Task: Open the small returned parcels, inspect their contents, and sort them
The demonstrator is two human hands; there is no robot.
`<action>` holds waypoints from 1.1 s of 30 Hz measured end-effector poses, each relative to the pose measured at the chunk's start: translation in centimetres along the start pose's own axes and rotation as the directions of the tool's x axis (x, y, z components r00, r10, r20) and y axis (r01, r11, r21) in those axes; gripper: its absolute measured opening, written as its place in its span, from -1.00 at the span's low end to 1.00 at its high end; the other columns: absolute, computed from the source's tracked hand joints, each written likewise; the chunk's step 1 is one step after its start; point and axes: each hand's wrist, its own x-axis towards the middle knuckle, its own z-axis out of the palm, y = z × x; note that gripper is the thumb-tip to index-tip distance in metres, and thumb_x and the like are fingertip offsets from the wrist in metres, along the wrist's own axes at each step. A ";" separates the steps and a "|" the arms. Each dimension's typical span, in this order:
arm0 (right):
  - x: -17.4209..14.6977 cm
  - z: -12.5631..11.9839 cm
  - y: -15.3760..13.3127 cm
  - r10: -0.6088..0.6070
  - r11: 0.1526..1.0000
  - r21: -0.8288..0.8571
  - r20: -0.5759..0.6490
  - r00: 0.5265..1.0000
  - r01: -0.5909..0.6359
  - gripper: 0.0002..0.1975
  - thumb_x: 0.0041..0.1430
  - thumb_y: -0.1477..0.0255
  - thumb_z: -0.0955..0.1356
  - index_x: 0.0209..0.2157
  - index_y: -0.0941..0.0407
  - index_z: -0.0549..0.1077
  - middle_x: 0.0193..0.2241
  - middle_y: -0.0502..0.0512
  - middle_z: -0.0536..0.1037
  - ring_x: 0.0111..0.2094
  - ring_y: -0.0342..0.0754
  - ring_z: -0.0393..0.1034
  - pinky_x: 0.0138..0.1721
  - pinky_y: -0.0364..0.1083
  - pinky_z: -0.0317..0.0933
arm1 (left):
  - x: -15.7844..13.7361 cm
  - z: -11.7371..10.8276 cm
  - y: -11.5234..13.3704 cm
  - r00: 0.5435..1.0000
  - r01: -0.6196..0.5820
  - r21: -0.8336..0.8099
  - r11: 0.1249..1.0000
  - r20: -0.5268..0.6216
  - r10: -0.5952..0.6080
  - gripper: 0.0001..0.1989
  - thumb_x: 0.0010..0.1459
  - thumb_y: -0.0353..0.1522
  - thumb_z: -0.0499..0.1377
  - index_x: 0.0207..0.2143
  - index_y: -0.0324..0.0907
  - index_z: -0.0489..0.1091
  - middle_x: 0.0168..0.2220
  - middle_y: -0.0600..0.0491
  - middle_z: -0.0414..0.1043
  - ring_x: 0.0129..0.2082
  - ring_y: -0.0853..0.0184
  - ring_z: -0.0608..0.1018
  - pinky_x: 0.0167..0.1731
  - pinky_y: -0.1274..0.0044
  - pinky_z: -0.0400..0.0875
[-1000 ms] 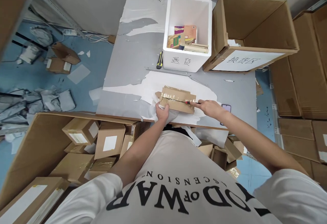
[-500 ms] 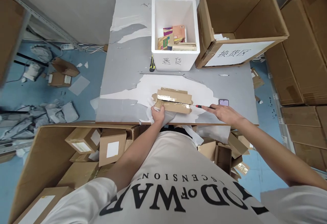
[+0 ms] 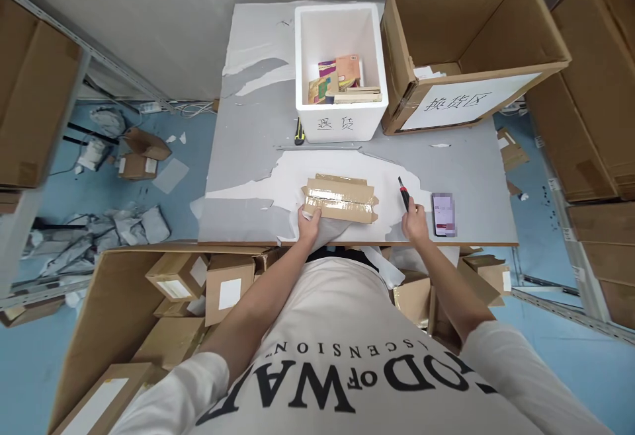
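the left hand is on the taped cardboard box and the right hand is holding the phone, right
The right hand holds a utility knife, not the phone, which lies on the table, as the head view shows; the left hand is on the taped cardboard box.

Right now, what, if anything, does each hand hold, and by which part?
Right hand: cutter, by its handle. Left hand: carton, by its near-left corner.

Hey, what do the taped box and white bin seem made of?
Taped box: apparently matte brown cardboard, given its end flaps, under glossy, probably plastic tape that catches light. White bin: likely polystyrene foam, smooth and matte, given its thick rim.
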 end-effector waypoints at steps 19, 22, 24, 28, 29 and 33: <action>-2.3 3.7 -4.0 -0.189 0.881 0.443 0.007 0.982 0.167 -0.28 0.11 0.46 0.20 0.32 0.18 -0.04 0.22 0.35 0.15 0.23 0.15 0.05 0.20 0.20 0.01 | 1.2 -2.7 0.6 0.968 -0.091 0.064 0.994 0.240 0.073 -0.35 -0.05 -0.05 0.29 0.04 -0.14 0.26 0.05 -0.12 0.39 0.08 0.16 0.43 0.13 0.29 0.25; -4.3 3.9 -6.2 -0.322 0.751 0.634 0.103 0.941 0.188 -0.15 -0.02 0.49 0.27 0.33 0.11 -0.07 0.23 0.25 0.18 0.21 0.13 0.11 0.19 0.16 0.08 | 1.4 -3.4 0.3 0.955 -0.080 0.032 0.996 0.290 0.068 -0.18 -0.10 0.00 0.31 0.15 -0.12 0.15 0.20 -0.14 0.22 0.21 0.15 0.30 0.20 0.32 0.16; -5.5 4.4 -7.7 -0.307 0.691 0.712 0.129 0.943 0.128 -0.06 -0.09 0.51 0.30 0.34 0.06 -0.13 0.24 0.21 0.19 0.21 0.13 0.13 0.17 0.17 0.12 | 1.5 -3.7 0.2 0.960 -0.054 0.035 0.998 0.275 0.042 -0.16 -0.08 0.05 0.27 0.17 -0.10 0.12 0.25 -0.13 0.15 0.26 0.16 0.23 0.23 0.34 0.11; -6.5 4.9 -9.7 -0.233 0.594 0.803 0.123 0.965 0.041 0.01 -0.15 0.54 0.30 0.34 0.00 -0.19 0.24 0.16 0.20 0.22 0.10 0.12 0.17 0.16 0.13 | 1.4 -3.8 0.2 0.962 -0.062 0.067 0.996 0.268 0.042 -0.28 0.00 0.16 0.10 0.05 -0.13 0.26 0.12 -0.13 0.32 0.20 0.14 0.31 0.19 0.32 0.19; -6.6 4.9 -9.9 -0.226 0.577 0.816 0.117 0.967 0.036 0.01 -0.16 0.54 0.30 0.34 0.00 -0.18 0.23 0.15 0.20 0.22 0.09 0.12 0.18 0.15 0.12 | 1.4 -3.8 0.3 0.957 -0.096 0.062 0.993 0.280 0.075 -0.28 0.00 0.18 0.08 0.02 -0.15 0.29 0.08 -0.14 0.36 0.17 0.12 0.35 0.17 0.31 0.21; -7.1 3.8 -10.3 -0.199 0.560 0.826 0.058 0.978 0.065 -0.04 -0.16 0.55 0.29 0.32 -0.01 -0.09 0.22 0.15 0.21 0.22 0.09 0.11 0.20 0.14 0.09 | 0.9 -4.2 1.7 0.915 -0.245 0.007 0.969 0.332 0.229 -0.18 -0.06 0.27 0.01 0.00 -0.17 0.33 0.01 -0.16 0.39 0.12 0.01 0.38 0.18 0.23 0.19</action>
